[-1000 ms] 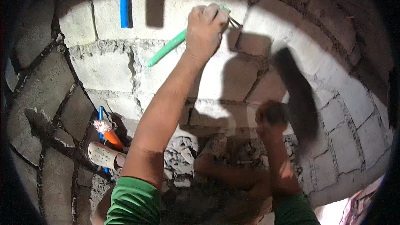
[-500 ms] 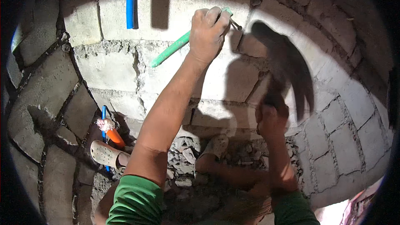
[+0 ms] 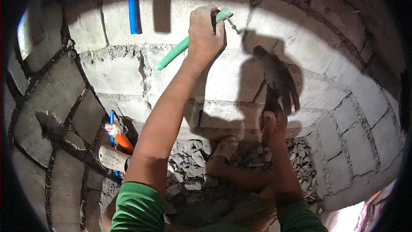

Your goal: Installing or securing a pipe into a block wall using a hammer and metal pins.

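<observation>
My left hand (image 3: 204, 34) is closed round a green plastic tube (image 3: 172, 54) held slantwise against the brightly lit block wall (image 3: 180, 17). From the tube's upper right end sticks a nail (image 3: 233, 24) with a round head; whether its point touches the wall is hidden. My right hand (image 3: 274, 124), lower and to the right, grips a claw hammer (image 3: 274, 73) by the handle. Its dark head is blurred, below and right of the nail and apart from it. Shadows of hand and hammer fall on the wall.
A blue pipe (image 3: 133, 8) runs down the wall at the top. An orange conduit (image 3: 123, 141) with a frayed white end and a thin blue pipe (image 3: 113, 122) stand at lower left. Beige clogs (image 3: 113, 159) are on my feet, beside broken rubble (image 3: 193, 163).
The hammer and my right hand have moved down and a little left. My left hand has shifted slightly left along the tube, leaving more of its upper end and the nail showing.
</observation>
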Demonstrator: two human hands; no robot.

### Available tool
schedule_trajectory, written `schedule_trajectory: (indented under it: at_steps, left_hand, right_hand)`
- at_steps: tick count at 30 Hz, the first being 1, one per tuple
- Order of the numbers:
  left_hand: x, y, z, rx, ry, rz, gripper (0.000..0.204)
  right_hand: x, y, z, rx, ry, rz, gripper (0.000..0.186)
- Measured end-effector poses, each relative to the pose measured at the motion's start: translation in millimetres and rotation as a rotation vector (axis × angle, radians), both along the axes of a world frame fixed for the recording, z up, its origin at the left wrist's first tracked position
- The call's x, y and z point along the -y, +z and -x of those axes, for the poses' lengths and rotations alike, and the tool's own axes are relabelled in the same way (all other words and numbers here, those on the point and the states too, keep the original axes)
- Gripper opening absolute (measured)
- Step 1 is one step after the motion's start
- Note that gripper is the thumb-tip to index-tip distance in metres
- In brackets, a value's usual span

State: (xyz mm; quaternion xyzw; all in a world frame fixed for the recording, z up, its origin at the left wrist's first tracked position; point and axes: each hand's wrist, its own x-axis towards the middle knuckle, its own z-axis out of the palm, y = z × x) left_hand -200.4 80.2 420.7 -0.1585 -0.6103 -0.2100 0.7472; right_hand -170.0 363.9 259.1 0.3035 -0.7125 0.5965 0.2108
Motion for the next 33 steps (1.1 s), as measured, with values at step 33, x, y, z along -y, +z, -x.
schedule_trajectory:
  at_steps: [33]
  left_hand:
    - [-50, -135, -129, 1.24, -0.883, -0.501, 0.034]
  right_hand:
    - [71, 80, -11, 0.226, 0.207, 0.188, 0.014]
